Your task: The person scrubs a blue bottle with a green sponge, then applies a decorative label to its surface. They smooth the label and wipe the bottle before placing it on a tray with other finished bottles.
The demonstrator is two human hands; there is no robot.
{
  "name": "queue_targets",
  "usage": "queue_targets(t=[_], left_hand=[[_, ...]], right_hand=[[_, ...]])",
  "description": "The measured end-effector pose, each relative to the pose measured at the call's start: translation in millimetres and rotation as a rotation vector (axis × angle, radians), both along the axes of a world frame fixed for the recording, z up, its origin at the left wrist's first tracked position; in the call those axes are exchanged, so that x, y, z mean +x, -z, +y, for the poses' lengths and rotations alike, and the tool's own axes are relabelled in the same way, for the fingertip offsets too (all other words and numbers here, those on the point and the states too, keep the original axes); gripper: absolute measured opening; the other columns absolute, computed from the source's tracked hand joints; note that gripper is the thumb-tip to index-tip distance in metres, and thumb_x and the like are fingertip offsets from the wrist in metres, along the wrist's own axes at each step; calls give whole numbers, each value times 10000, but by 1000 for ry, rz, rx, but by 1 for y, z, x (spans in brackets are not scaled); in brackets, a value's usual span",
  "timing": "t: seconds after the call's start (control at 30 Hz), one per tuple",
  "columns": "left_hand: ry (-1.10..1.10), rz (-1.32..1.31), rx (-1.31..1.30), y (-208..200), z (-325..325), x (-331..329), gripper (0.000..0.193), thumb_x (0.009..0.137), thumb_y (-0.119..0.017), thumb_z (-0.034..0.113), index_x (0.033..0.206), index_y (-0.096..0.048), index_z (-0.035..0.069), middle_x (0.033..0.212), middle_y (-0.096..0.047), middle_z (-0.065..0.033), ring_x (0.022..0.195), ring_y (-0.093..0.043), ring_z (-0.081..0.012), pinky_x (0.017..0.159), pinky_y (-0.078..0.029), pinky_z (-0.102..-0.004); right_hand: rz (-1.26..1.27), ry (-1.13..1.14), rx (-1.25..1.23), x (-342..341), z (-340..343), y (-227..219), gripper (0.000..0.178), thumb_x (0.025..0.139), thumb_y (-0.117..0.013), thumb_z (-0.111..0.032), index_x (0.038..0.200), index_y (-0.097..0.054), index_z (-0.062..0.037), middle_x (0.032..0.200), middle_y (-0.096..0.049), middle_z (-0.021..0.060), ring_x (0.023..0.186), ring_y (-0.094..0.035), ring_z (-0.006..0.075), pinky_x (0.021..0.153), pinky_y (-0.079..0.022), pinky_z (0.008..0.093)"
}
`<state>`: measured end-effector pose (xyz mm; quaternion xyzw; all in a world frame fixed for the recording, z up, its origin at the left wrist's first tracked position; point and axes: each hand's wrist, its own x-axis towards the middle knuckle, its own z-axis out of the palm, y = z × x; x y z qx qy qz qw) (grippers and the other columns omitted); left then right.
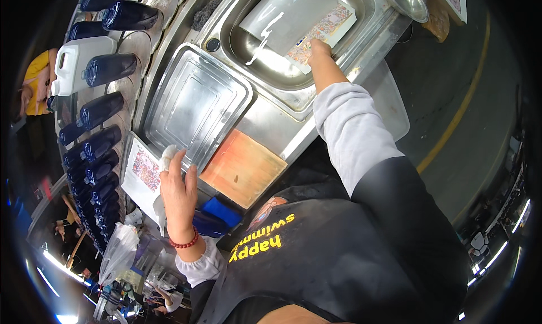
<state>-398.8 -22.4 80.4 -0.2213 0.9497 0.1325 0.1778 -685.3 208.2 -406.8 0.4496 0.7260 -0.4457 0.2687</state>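
My right hand (320, 51) reaches into a steel sink (227, 38), closed on the near edge of a white sheet (343, 20) printed with a small multicoloured pattern. A grey curved panel (288, 16) with white strokes lies in the sink beside the sheet, partly over it. My left hand (178, 197), a red bead bracelet on its wrist, is at the near left with fingers stretched and apart. At its fingertips is a white cylindrical piece (167, 154); whether it covers a finger or is separate, I cannot tell. Just beneath is another white sheet (145, 168) with a similar print.
A clear plastic lid (197, 103) lies on the steel counter left of the sink. Nearer me is an orange-brown wooden board (243, 168). Several dark blue bottles (110, 70) and a white jug (84, 64) line the left. A metal bowl (407, 2) stands at the far right.
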Motion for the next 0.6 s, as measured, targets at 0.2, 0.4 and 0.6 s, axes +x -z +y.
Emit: queue_targets(t=[0.2, 0.4, 0.6], left_hand=[[60, 46, 53, 15, 7, -31, 394, 930, -664, 104, 1312, -601, 28, 1338, -585, -289, 1194, -582, -458, 1007, -478, -469], [116, 58, 86, 23, 11, -43, 377, 922, -667, 92, 1286, -612, 12, 1347, -577, -290, 1204, -576, -472, 994, -490, -477], [235, 138, 93, 28, 15, -73, 363, 914, -675, 91, 1263, -618, 10, 1335, -584, -287, 1202, -578, -472, 994, -494, -472]], right_hand=[[-9, 119, -195, -1, 16, -30, 572, 904, -665, -116, 1423, -478, 37, 1465, -511, 220, 1265, -581, 317, 1010, -485, 415], [-98, 406, -380, -10, 24, -69, 544, 923, -650, -108, 1435, -503, 7, 1516, -474, 212, 1315, -552, 319, 1061, -443, 418], [-82, 552, -472, -11, 23, -70, 510, 905, -682, -163, 1360, -554, 28, 1344, -616, 180, 1146, -643, 299, 931, -513, 388]])
